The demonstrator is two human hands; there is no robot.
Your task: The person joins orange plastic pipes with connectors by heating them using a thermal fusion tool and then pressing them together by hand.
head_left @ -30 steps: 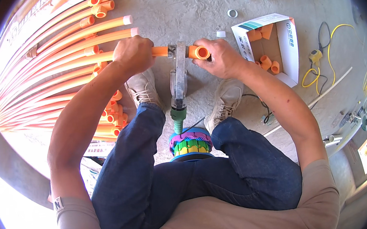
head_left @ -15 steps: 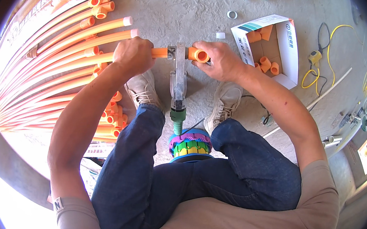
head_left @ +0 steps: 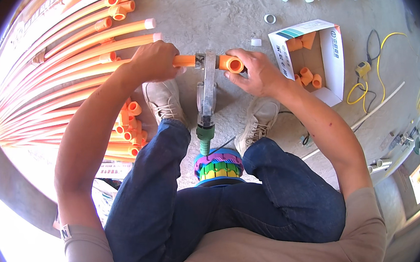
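My left hand (head_left: 154, 62) is wrapped round an orange plastic pipe (head_left: 184, 61), close to its right end. That end meets the left side of a pipe welding tool (head_left: 207, 81), which has a flat metal heating plate and a green handle (head_left: 204, 137) pointing toward me. Against the plate's right side sits an orange pipe fitting (head_left: 233, 64), its round opening facing up. The fingers and thumb of my right hand (head_left: 257, 72) grip this fitting. Pipe, plate and fitting lie in one line above my shoes.
Many orange pipes (head_left: 61, 89) fan out at the left, several with fittings. A white cardboard box (head_left: 335, 62) at the right holds orange fittings. White plastic rings (head_left: 269, 19) lie on the concrete floor. A yellow cable (head_left: 380, 76) is farther right; a colourful stool (head_left: 218, 167) stands between my legs.
Both hands keep their grip, and pipe and fitting stay at the heating tool. The view has shifted slightly; hardly anything else differs.
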